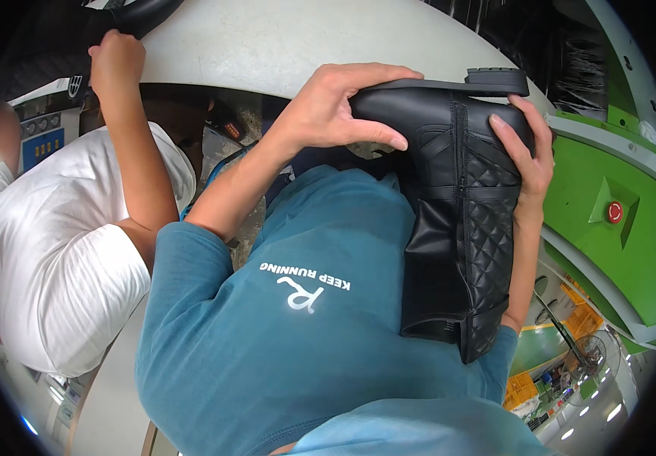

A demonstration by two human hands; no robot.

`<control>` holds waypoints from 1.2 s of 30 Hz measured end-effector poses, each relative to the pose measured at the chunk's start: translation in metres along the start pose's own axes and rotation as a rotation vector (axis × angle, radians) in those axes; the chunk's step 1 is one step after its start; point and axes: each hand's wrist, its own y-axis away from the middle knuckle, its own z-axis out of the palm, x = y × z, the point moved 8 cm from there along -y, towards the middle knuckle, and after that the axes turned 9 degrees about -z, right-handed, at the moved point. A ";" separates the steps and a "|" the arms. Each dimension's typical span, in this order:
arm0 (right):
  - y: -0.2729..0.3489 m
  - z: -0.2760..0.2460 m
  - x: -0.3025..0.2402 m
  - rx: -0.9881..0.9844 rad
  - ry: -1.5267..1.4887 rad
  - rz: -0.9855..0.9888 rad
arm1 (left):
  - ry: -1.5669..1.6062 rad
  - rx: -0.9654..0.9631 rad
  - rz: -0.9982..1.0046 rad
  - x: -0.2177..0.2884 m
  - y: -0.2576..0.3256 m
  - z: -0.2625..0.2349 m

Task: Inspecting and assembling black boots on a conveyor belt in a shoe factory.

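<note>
A black tall boot [487, 197] hangs in front of my chest with its sole uppermost and its shaft toward me. Quilted panels, straps and a side zip show along it. My left hand [331, 110] grips the toe end, fingers over the sole edge and thumb against the upper. At the heel end, my right hand [529, 156] is closed round the boot, its fingers pressed on the upper beside the low block heel [497, 80]. The far side of the boot is hidden.
A pale worktable [267, 45] curves behind the boot. At my left a co-worker in a white shirt [69, 251] reaches to a black item [47, 45]. A green machine [578, 197] with a red push button [614, 212] stands close at my right; black wrapped goods [571, 68] lie beyond.
</note>
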 end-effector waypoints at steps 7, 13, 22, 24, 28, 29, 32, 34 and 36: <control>-0.006 0.004 0.020 -0.067 -0.134 0.113 | 0.041 0.061 -0.032 -0.004 -0.007 -0.006; -0.008 0.006 0.052 -0.151 -0.294 0.115 | -0.027 0.113 -0.284 -0.020 0.016 -0.022; 0.014 0.040 0.081 -0.239 -0.670 0.252 | 0.426 0.084 -0.220 0.002 0.080 -0.028; 0.068 0.053 0.096 -0.190 -0.838 0.582 | 0.473 0.003 -0.244 0.001 0.094 -0.028; 0.076 0.073 0.081 -0.033 -0.924 0.861 | 0.563 -0.019 -0.359 -0.004 0.110 -0.021; 0.075 0.078 0.076 -0.004 -0.928 0.888 | 0.543 -0.012 -0.370 -0.008 0.109 -0.022; 0.070 0.077 0.073 -0.136 -0.916 1.052 | 0.492 0.046 -0.392 -0.004 0.104 -0.026; 0.045 0.062 0.072 -0.138 -0.857 1.192 | 0.478 0.035 -0.516 0.000 0.094 -0.024; 0.033 0.044 0.092 -0.167 -0.647 1.081 | 0.257 0.140 -0.299 0.006 0.077 -0.030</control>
